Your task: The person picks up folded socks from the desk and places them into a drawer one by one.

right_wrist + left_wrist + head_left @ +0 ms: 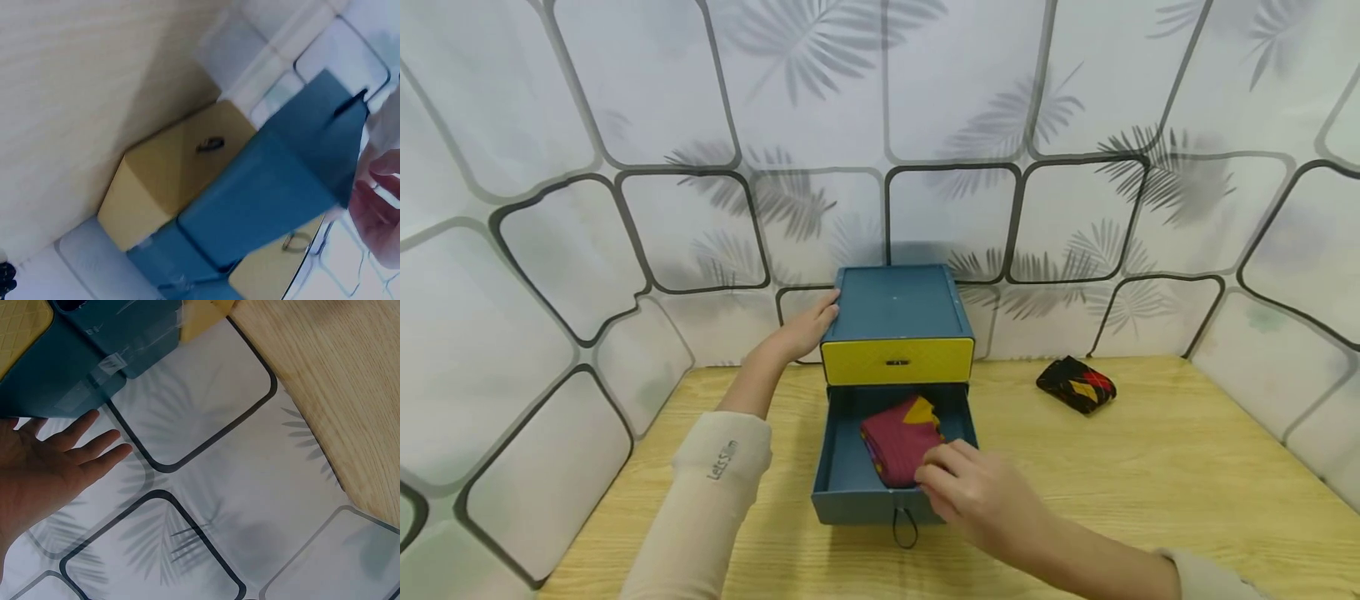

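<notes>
Two hands work at a small drawer box (895,321): the left hand (805,329), fingers straight and relaxed, rests flat against its left side, while the right hand (973,492) pinches a folded maroon cloth (898,446) lying inside the pulled-out lower drawer (842,479). A dark patterned bundle (1077,383) sits well apart on the wooden table (1150,467).

folded maroon sock (898,446), open blue drawer (850,492)

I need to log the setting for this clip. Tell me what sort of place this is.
Probably a staged tabletop booth, not a lived-in room: a light wooden table closed in by a sheet backdrop printed with tile outlines and palm leaves, holding only a small two-drawer box and folded socks.
</notes>
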Tool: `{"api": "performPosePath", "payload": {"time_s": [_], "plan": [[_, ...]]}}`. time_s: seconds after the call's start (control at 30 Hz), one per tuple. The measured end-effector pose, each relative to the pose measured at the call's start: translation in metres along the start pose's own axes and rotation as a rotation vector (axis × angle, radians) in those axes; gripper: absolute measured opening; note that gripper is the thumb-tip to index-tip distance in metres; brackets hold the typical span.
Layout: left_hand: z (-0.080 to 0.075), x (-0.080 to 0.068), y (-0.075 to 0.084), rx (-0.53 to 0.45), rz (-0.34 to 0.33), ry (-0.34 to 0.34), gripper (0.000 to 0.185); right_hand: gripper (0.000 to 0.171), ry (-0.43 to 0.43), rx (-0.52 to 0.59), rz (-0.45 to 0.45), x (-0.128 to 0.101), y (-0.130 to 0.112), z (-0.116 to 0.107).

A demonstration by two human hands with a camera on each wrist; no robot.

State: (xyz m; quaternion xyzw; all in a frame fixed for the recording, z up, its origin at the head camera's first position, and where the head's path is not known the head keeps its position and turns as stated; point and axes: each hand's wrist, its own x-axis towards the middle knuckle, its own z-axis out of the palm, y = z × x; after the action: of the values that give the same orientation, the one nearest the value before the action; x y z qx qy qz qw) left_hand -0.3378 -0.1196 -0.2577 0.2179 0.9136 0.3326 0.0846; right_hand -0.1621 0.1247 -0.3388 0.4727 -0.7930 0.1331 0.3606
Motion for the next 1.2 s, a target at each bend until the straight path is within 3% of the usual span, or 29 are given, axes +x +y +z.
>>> {"api": "performPosePath", "payload": {"time_s": [0.13, 0.37, 0.53, 0.7, 1.2], "plan": [[0.0, -0.001, 0.0, 0.002, 0.009, 0.001, 0.051, 0.03, -0.016, -0.022, -0.13, -0.005, -0.018, 0.003], [0.0, -0.002, 0.0, 0.006, 0.007, 0.003, 0.051, 0.037, -0.089, -0.128, -0.281, -0.012, -0.032, 0.016], [0.0, -0.001, 0.0, 0.005, 0.013, 0.004, 0.051, 0.045, -0.085, -0.197, -0.282, -0.015, -0.032, 0.021], [0.001, -0.001, -0.001, 0.003, 0.02, 0.008, 0.051, 0.043, -0.032, -0.254, -0.286, -0.015, -0.032, 0.024], [0.001, -0.001, 0.0, -0.01, 0.026, 0.006, 0.051, 0.043, 0.011, -0.255, -0.266, -0.015, -0.03, 0.023]]}}
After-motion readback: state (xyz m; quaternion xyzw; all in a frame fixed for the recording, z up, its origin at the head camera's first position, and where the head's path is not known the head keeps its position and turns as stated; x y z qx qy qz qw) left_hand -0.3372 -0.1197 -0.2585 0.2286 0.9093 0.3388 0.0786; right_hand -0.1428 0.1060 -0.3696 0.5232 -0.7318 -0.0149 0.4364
